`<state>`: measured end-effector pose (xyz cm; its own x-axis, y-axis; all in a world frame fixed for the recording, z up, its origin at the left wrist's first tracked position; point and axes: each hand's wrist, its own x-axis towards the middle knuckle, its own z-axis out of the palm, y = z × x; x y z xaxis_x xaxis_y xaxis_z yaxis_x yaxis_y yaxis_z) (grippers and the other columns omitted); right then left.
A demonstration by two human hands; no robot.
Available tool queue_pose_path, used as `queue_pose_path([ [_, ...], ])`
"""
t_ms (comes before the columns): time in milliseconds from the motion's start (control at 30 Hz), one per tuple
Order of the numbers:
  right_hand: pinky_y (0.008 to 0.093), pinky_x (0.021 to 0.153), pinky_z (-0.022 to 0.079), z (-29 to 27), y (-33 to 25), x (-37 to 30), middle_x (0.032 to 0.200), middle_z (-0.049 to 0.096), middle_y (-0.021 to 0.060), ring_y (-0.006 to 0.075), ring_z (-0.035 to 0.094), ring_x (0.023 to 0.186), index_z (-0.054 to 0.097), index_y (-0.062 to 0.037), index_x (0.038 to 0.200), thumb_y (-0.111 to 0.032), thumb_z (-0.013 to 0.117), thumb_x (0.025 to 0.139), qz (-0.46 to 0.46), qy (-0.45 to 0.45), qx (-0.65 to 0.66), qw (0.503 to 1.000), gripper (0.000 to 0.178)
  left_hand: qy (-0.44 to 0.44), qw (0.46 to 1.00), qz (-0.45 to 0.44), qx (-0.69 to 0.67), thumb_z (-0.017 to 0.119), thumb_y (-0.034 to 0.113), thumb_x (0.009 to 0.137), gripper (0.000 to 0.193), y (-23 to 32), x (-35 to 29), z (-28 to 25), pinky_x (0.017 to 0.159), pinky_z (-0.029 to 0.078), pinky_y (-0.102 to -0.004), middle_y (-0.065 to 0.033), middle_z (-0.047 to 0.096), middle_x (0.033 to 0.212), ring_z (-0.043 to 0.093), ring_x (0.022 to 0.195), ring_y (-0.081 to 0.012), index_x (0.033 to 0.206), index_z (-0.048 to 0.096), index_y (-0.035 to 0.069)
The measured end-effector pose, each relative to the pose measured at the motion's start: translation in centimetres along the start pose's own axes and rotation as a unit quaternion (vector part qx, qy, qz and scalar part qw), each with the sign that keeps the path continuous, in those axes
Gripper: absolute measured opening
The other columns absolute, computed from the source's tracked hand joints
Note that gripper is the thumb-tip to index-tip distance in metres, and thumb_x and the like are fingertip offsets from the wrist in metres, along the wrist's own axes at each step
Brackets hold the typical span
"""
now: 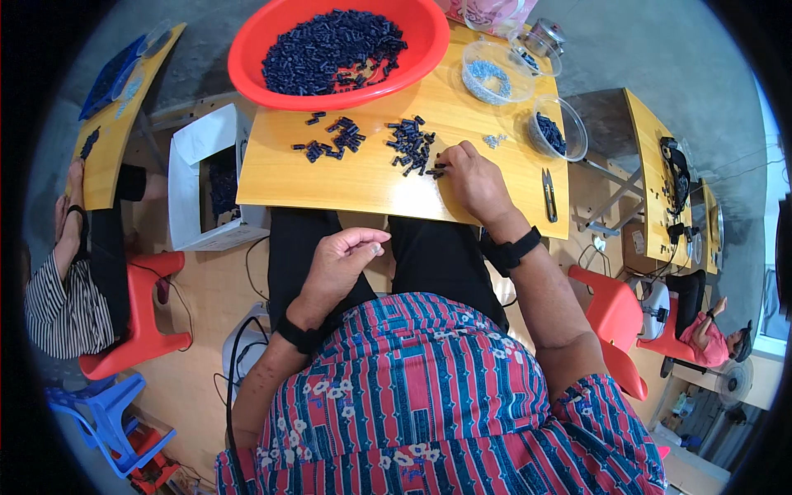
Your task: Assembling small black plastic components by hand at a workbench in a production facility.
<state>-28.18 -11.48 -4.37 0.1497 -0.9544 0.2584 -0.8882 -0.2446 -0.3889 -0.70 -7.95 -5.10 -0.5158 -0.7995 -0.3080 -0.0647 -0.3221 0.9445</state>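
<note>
On the yellow wooden tabletop (pixel 346 181), the round red plastic basin (pixel 247 58) sits at twelve o'clock, holding small dark plastic pieces (pixel 330 49). Two loose piles lie at centre. Clear plastic bowls (pixel 495 73) stand at two o'clock, metal snips (pixel 549 195) at four.

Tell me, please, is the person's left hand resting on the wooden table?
No, the left hand is held above the lap, short of the table.
</note>
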Motion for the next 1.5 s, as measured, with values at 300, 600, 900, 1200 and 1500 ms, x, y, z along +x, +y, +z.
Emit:
queue_pose_path([
  [300,0.0303,0.073,0.048,-1.7,-6.4,-2.1,0.086,0.058,0.0106,0.0239,0.059,0.079,0.056,-0.0016,0.095,0.001,0.059,0.086,0.038,-0.016,0.309,0.95,0.01,0.061,0.991,0.106,-0.061,0.064,-0.001,0.086,0.024,1.4,-0.3,0.8,0.079,0.048,-0.0204,-0.0036,0.066,0.094,0.059,0.084,-0.0062,0.11,0.066,-0.002],
  [600,0.021,0.063,0.044,-0.4,-9.1,-3.2,0.084,0.059,-0.0007,0.0059,0.05,0.069,0.058,-0.0013,0.1,-0.004,0.056,0.092,0.157,-0.186,0.54,0.806,0.009,0.056,0.979,0.168,-0.102,0.067,-0.002,0.085,0.025,1.2,-0.6,1.2,0.079,0.049,-0.0216,-0.0028,0.064,0.094,0.058,0.084,-0.0066,0.11,0.065,0.0],
  [900,0.0203,0.058,0.044,0.2,-9.9,-3.4,0.081,0.058,-0.0016,0.005,0.051,0.062,0.06,-0.0016,0.1,-0.009,0.058,0.092,0.162,-0.214,0.544,0.795,0.01,0.059,0.98,0.176,-0.064,0.064,-0.003,0.087,0.021,1.5,-0.9,1.2,0.076,0.048,-0.0196,-0.0014,0.066,0.094,0.057,0.083,-0.0056,0.107,0.066,-0.001],
  [1200,0.0191,0.056,0.042,0.5,-9.7,-3.7,0.075,0.058,-0.0035,0.0033,0.051,0.063,0.062,-0.0039,0.093,-0.01,0.063,0.09,0.195,-0.183,0.561,0.784,0.007,0.064,0.989,0.127,-0.042,0.063,0.0,0.087,0.013,1.1,-0.9,0.9,0.076,0.048,-0.0201,-0.0012,0.065,0.091,0.058,0.083,-0.0059,0.1,0.066,-0.001],
  [1500,0.0285,0.062,0.049,-0.6,-6.0,-4.1,0.07,0.065,0.0082,0.0131,0.06,0.064,0.066,-0.0003,0.08,-0.007,0.069,0.079,0.181,-0.043,0.314,0.931,0.008,0.048,0.994,0.084,-0.046,0.059,0.0,0.09,0.012,0.7,-0.5,0.9,0.076,0.048,-0.0205,-0.0016,0.064,0.09,0.059,0.082,-0.0062,0.101,0.062,0.0],
])
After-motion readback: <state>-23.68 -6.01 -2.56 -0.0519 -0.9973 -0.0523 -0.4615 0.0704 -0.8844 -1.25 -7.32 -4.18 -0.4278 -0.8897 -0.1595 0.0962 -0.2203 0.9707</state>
